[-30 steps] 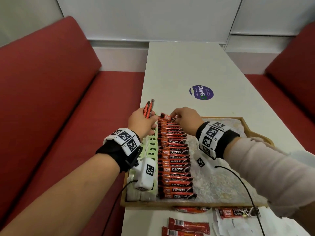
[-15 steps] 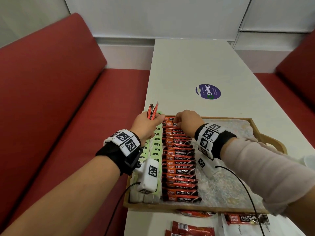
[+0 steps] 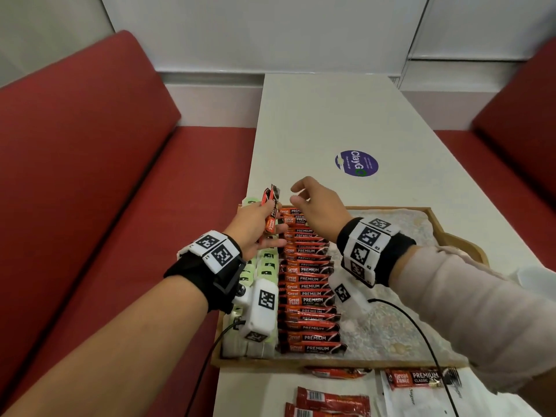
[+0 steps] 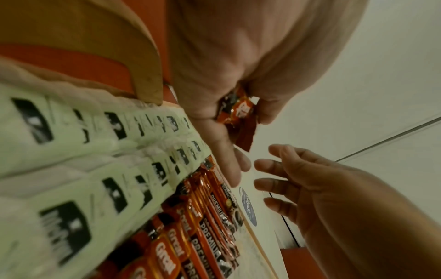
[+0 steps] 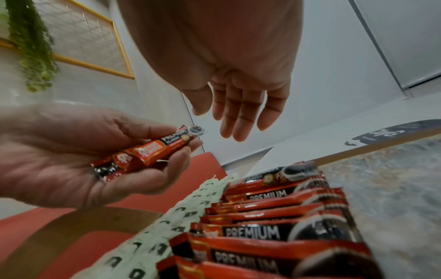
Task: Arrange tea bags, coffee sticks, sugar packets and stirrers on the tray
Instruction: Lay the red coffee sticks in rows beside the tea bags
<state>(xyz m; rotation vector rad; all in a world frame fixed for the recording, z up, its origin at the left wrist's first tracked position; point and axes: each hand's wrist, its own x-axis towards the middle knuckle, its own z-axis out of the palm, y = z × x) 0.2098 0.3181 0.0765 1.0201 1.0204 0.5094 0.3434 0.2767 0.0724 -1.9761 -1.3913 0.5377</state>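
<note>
A wooden tray (image 3: 331, 364) with a marbled liner holds a long row of red coffee sticks (image 3: 310, 287) and, to their left, pale green tea bags (image 3: 266, 266). My left hand (image 3: 264, 227) hovers over the tray's far left corner and grips a few coffee sticks (image 3: 270, 210), seen as a bundle in the palm (image 5: 152, 152) and from below (image 4: 236, 111). My right hand (image 3: 296, 194) hangs just above the far end of the row, fingers (image 5: 238, 117) relaxed and apart, holding nothing. It is close to the left hand without touching it.
Loose coffee sticks (image 3: 331, 398) lie on the white table in front of the tray, one (image 3: 421, 379) on white sugar packets (image 3: 421, 401). A purple sticker (image 3: 356, 163) is beyond the tray. Red benches (image 3: 90, 176) flank the table. A black cable (image 3: 421, 332) crosses the tray's liner.
My right hand has lifted off the far end of the coffee stick row and its fingers have spread. The left hand keeps its sticks in about the same place.
</note>
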